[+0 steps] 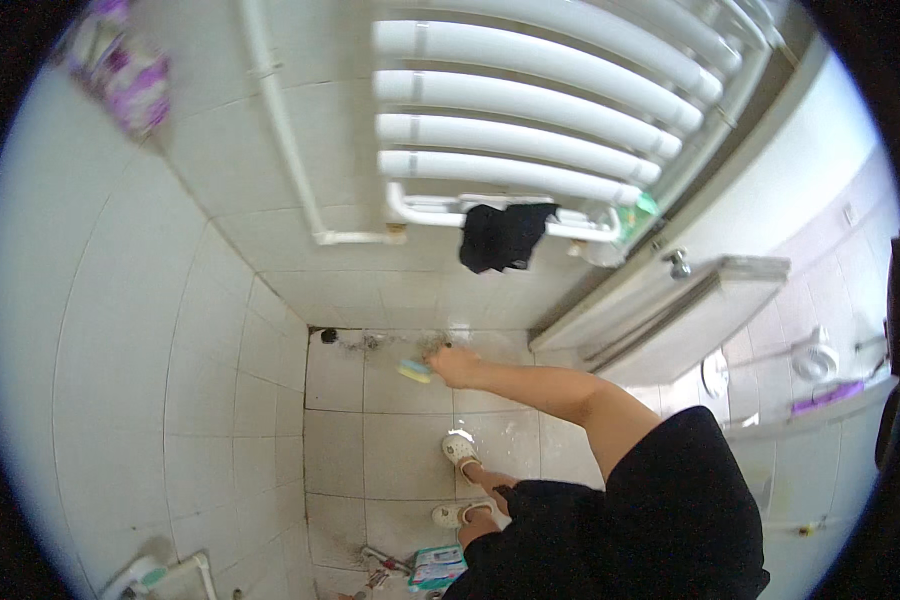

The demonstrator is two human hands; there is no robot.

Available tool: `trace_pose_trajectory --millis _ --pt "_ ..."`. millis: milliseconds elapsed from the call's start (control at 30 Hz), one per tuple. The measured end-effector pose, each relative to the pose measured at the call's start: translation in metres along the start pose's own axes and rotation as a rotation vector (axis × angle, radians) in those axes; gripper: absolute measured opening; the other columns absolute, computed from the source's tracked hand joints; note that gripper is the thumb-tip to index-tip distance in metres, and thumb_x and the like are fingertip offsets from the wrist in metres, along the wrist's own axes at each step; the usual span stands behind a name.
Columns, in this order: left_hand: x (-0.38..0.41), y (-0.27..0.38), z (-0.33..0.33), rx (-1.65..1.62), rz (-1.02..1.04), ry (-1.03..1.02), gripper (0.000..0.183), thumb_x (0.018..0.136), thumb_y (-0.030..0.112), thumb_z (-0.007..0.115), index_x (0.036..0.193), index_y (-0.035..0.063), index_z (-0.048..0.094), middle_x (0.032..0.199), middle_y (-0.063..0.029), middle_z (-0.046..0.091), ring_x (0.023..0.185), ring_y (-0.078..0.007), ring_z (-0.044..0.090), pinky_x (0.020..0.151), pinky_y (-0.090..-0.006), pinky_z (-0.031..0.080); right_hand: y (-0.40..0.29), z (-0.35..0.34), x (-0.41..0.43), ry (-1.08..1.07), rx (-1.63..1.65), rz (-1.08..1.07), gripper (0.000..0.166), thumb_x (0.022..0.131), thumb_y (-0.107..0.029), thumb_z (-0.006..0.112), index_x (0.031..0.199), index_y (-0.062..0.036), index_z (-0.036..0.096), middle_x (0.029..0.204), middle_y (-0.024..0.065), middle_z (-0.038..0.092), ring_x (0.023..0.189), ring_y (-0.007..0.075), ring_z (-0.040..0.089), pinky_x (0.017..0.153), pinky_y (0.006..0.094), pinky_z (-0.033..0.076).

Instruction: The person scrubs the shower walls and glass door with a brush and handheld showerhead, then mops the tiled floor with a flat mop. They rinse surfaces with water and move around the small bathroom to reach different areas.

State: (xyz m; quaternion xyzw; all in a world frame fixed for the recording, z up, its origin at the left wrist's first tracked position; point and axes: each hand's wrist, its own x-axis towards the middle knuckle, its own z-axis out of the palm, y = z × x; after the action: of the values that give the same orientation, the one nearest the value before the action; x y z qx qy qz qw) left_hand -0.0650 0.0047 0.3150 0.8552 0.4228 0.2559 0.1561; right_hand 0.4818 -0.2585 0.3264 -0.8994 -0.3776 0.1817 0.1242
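Observation:
One bare arm reaches out from a black sleeve over the tiled floor (pixel 409 450). At its end, my right hand (pixel 456 366) is closed on a small brush or sponge (pixel 415 369) with blue and yellow parts; which of the two cannot be told. The hand is low, near the foot of the wall, beside dark specks of dirt (pixel 371 342) along the floor's edge. A round black object (pixel 329 336) lies in the floor corner to the left. My left hand is out of view.
A white radiator (pixel 525 135) hangs on the wall, with a black cloth (pixel 504 236) on its lower pipe. An open door (pixel 690 322) stands at the right. White clogs (pixel 459 448) are on my feet. A green-and-white package (pixel 436 568) and scattered items lie at the bottom.

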Motion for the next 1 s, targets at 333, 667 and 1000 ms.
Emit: trace_pose_trajectory --millis 333,667,1000 --pt "0.096 0.121 -0.018 -0.312 -0.065 -0.605 0.031 0.087 0.020 0.050 0.064 -0.0008 0.053 0.060 -0.0080 0.051 0.054 -0.0177 0.047 0.055 -0.0313 0.040 0.071 0.088 -0.241 -0.009 0.490 0.835 0.019 0.072 -0.011 0.056 0.085 0.0022 0.056 0.078 0.0230 0.060 0.076 0.0378 0.059 0.068 0.0436 0.046" --pt "0.148 0.221 0.059 -0.379 0.235 -0.826 0.032 0.085 0.015 0.050 0.060 -0.0034 0.047 0.058 -0.0065 0.048 0.057 -0.0150 0.043 0.055 -0.0299 0.037 0.007 0.148 -0.368 0.130 0.681 1.258 0.035 0.069 -0.005 0.050 0.104 -0.0044 0.052 0.089 0.0229 0.060 0.087 0.0376 0.057 0.075 0.0447 0.046" --pt "0.169 0.280 0.118 -0.510 0.496 -1.099 0.030 0.086 0.017 0.048 0.063 -0.0008 0.045 0.062 -0.0042 0.043 0.062 -0.0148 0.040 0.064 -0.0284 0.036 -0.204 0.168 -0.452 0.784 0.830 1.785 0.030 0.078 -0.016 0.052 0.108 -0.0087 0.049 0.084 0.0224 0.060 0.081 0.0400 0.057 0.071 0.0464 0.045"
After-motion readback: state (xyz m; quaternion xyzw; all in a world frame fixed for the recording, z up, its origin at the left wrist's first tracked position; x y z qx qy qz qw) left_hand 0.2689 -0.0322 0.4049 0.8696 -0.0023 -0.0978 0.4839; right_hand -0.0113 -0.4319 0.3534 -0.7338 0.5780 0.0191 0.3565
